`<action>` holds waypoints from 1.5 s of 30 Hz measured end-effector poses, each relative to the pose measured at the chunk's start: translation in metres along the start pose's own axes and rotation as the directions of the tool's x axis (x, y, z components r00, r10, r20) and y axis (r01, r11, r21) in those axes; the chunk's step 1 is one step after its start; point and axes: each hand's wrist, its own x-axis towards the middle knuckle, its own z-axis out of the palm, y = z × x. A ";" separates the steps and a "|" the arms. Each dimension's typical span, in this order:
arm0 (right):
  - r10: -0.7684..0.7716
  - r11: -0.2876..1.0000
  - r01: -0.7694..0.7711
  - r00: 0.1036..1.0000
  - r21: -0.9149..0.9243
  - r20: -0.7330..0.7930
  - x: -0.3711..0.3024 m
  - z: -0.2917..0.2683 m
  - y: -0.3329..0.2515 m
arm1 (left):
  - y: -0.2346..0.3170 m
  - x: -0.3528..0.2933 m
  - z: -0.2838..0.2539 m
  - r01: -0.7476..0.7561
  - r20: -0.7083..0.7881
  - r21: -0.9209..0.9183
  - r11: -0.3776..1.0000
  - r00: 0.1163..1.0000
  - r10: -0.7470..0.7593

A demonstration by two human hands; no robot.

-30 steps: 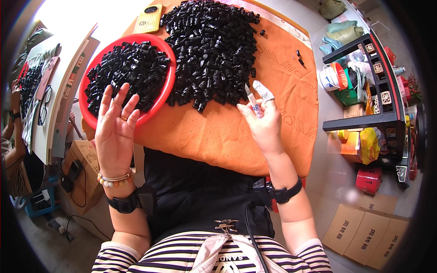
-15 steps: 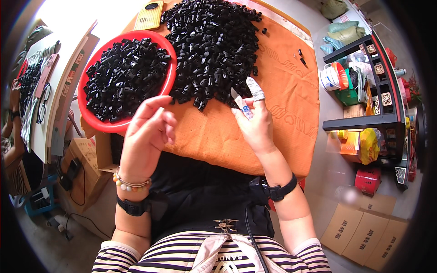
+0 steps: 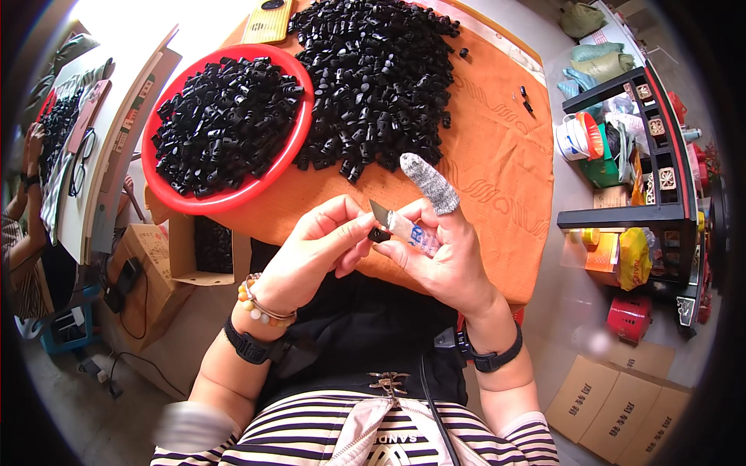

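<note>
My left hand (image 3: pixel 322 237) pinches a small black plastic part (image 3: pixel 378 235) between thumb and fingers, over the near edge of the table. My right hand (image 3: pixel 460 256) grips a short knife blade (image 3: pixel 378 212) with a white-and-blue wrapped handle (image 3: pixel 414 234). The blade's tip is beside the part; whether it touches cannot be made out. A grey knitted finger cover (image 3: pixel 429 185) is on my raised right index finger. Beyond my hands lies a large heap of similar black parts (image 3: pixel 377 85). To its left, a red basin (image 3: pixel 306 128) is full of them.
An orange cloth (image 3: pixel 505 225) covers the table. A yellow device (image 3: pixel 266 25) lies at the far left edge. An open cardboard box (image 3: pixel 181 268) with black parts stands below the basin. At right is a dark shelf (image 3: pixel 622 218); at far left, another person's arm (image 3: pixel 31 167) shows.
My hands have come together before the heap. My left hand, which showed no part in its fingers, now holds a black part. The knife has moved nearer to me with my right hand.
</note>
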 end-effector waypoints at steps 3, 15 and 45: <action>0.030 0.996 -0.025 0.997 0.081 -0.064 0.000 0.001 -0.004 | 0.003 -0.001 -0.001 0.041 0.023 -0.070 0.997 0.999 -0.040; 0.003 0.919 0.013 0.999 0.394 -0.039 0.000 0.006 -0.007 | -0.007 -0.001 -0.003 0.202 0.187 -0.385 0.901 0.973 -0.138; 0.089 0.990 -0.074 0.989 0.119 -0.120 -0.020 0.019 -0.004 | -0.007 -0.004 0.003 0.088 0.073 -0.411 0.907 0.995 -0.063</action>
